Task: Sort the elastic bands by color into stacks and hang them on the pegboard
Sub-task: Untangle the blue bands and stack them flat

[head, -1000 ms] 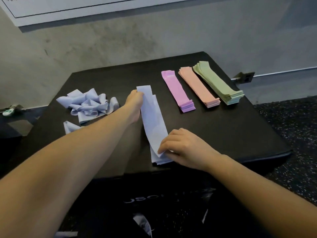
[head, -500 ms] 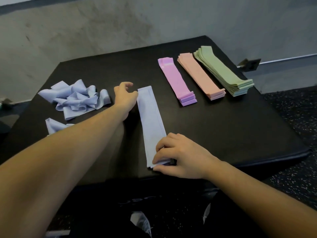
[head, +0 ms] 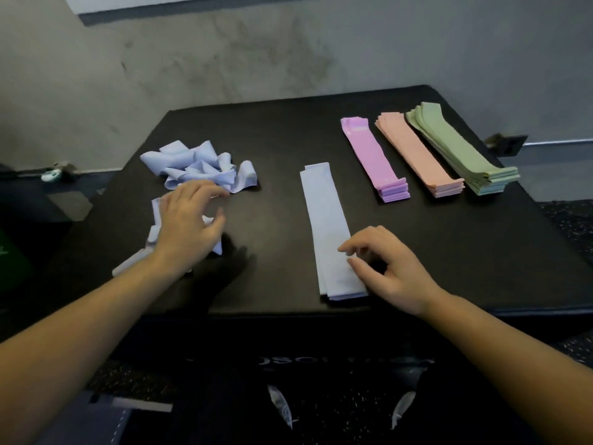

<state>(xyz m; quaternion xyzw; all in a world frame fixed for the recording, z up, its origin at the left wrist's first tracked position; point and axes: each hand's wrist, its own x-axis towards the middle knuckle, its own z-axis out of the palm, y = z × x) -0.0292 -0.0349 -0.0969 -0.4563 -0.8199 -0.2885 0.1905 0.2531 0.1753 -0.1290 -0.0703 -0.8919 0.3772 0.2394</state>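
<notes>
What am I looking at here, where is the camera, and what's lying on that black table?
There is no machine here: a person wears one camera on the head, looking down at their own two bare hands. On the black table lie four flat stacks of stretchy bands: pale blue, purple, peach and green. A loose heap of blue bands waits at the left. The left hand reaches over a loose blue band lying near that heap; whether it has a grip yet is unclear. The right hand rests, fingers relaxed, at the near end of the blue stack.
</notes>
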